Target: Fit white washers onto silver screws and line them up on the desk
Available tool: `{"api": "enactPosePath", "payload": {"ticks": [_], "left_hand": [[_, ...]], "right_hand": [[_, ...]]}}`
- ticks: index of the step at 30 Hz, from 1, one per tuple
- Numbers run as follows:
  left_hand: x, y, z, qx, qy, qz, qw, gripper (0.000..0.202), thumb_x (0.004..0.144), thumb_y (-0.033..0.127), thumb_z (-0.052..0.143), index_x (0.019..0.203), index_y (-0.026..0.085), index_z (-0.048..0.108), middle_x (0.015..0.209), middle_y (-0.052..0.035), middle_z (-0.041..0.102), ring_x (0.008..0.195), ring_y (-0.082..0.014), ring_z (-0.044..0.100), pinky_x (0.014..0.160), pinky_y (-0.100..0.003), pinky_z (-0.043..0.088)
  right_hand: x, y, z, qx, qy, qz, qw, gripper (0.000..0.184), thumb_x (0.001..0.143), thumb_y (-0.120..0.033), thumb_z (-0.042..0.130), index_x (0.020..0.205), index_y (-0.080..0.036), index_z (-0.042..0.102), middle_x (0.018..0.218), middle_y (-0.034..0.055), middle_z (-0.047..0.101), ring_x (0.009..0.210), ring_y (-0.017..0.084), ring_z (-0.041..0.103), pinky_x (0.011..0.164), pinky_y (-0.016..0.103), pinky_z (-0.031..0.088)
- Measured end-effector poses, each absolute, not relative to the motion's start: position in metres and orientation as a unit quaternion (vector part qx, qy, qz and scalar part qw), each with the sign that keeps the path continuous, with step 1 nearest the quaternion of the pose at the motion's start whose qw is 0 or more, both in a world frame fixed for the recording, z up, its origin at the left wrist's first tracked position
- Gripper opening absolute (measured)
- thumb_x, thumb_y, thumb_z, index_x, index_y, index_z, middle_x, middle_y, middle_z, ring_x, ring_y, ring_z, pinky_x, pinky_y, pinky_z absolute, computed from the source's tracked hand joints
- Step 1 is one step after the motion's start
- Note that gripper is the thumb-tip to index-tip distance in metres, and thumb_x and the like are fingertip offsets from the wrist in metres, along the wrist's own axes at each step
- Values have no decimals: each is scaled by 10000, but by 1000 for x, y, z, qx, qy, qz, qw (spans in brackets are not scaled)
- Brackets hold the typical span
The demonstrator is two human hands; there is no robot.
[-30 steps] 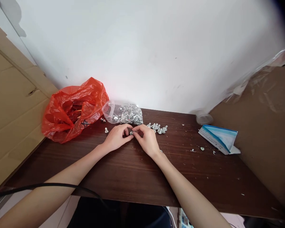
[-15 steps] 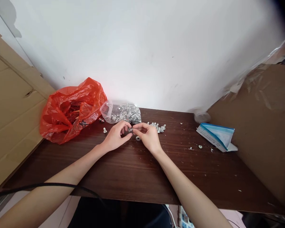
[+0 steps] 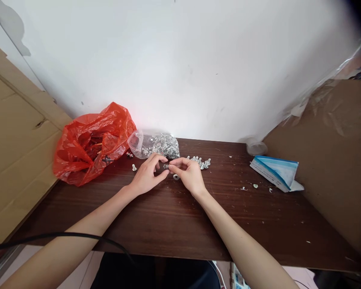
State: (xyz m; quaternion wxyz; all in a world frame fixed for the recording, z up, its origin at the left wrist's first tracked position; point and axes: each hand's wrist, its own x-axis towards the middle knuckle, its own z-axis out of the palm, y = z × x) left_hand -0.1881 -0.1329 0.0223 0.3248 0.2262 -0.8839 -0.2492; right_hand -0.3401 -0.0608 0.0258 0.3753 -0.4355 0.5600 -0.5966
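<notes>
A small metal screw [image 3: 165,166], with what looks like a washer on it, is pinched between the thumb and fingertips of my right hand [image 3: 188,172]. My left hand [image 3: 149,172] curves around the screw's other end, thumb and fingers apart; I cannot make out whether any of them touches it. Just below my right fingertips a round washer [image 3: 176,177] lies on the table. Beyond my right hand stands a group of several screws [image 3: 202,163] fitted with washers. One loose screw [image 3: 134,167] is left of my left hand.
A clear plastic bag [image 3: 164,145] of small metal parts lies against the wall, beside a red plastic bag [image 3: 75,160]. To the right are a blue-and-white packet [image 3: 275,172], a clear round container [image 3: 256,147] and white scraps [image 3: 255,186]. Cardboard [image 3: 18,140] borders the dark table [image 3: 162,224].
My left fingers have spread slightly away from the screw, while my right hand keeps hold of it. The whole view has shifted a little.
</notes>
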Motion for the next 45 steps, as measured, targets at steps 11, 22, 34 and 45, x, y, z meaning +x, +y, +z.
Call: {"api": "enactPosePath", "payload": {"ticks": [11, 22, 34, 45], "left_hand": [[-188, -131, 23, 215, -891, -234, 323, 249, 826, 238, 585, 1067, 203, 538, 1169, -78, 484, 966, -175, 523, 760, -288, 476], [-186, -131, 23, 204, -884, -261, 330, 401, 799, 266, 635, 1160, 229, 464, 1265, -100, 411, 1079, -209, 497, 769, -311, 505], [-186, -130, 24, 207, -890, -237, 330, 330, 820, 285, 621, 1120, 231, 496, 1296, -99, 402, 1104, -220, 499, 834, -343, 495], [-184, -129, 25, 215, -903, -179, 326, 423, 827, 254, 601, 1210, 249, 424, 1358, -116, 344, 1139, -245, 491, 867, -395, 508]], "right_hand": [[-339, -62, 26, -419, 525, -618, 409, 262, 656, -360, 734, 763, -128, 675, 678, 37, 678, 609, 133, 640, 645, 275, 545], [-342, -61, 28, -417, 539, -626, 380, 264, 660, -368, 728, 755, -128, 670, 683, 45, 676, 604, 138, 631, 607, 262, 526], [-344, -61, 27, -411, 539, -634, 371, 289, 651, -388, 737, 755, -128, 667, 676, 47, 678, 615, 153, 642, 644, 287, 539], [-344, -60, 29, -414, 557, -627, 354, 303, 651, -402, 741, 765, -130, 671, 688, 54, 682, 624, 159, 647, 648, 294, 546]]}}
